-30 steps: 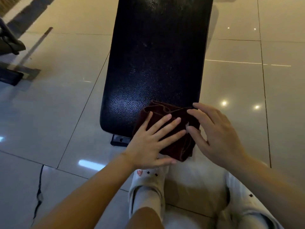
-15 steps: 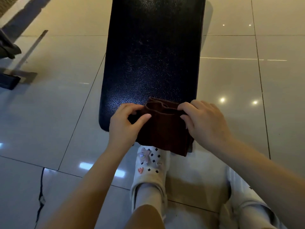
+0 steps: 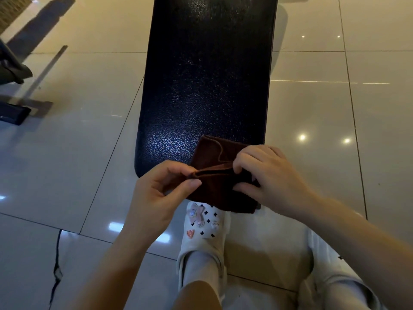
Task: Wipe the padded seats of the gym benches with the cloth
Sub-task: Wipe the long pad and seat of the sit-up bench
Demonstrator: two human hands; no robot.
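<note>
At the near end of the bench, the fingers of the left hand [image 3: 161, 193] are pinched together on the left corner of a fold in the dark brown cloth [image 3: 214, 157], thumb against forefinger, while the right hand [image 3: 266, 173] curls over the fold's right side and clamps it between fingers above and thumb below. The cloth is half lifted: its far part lies on the black padded seat [image 3: 207, 86], and its near part hangs past the seat's rounded end, over a white shoe [image 3: 205, 227] on the floor. The likeliest trouble is that the fold slips from the small left-hand pinch, since so little fabric sits between those two fingertips; the cloth would then sag off the end and drop onto the shoe or the tiled floor [image 3: 89, 153], picking up grit before any wiping. A loose, uneven fold could also bunch under the palm and skip parts of the textured vinyl. The seat's near edge runs just under both hands, so a stroke begun here has to go away from the person; the long pad ahead is open for that. Both side edges of the pad are straight, with bare tile beyond them, so a wide sideways sweep would carry the cloth off. Another machine's dark base [image 3: 13, 113] stands well apart at far left.
</note>
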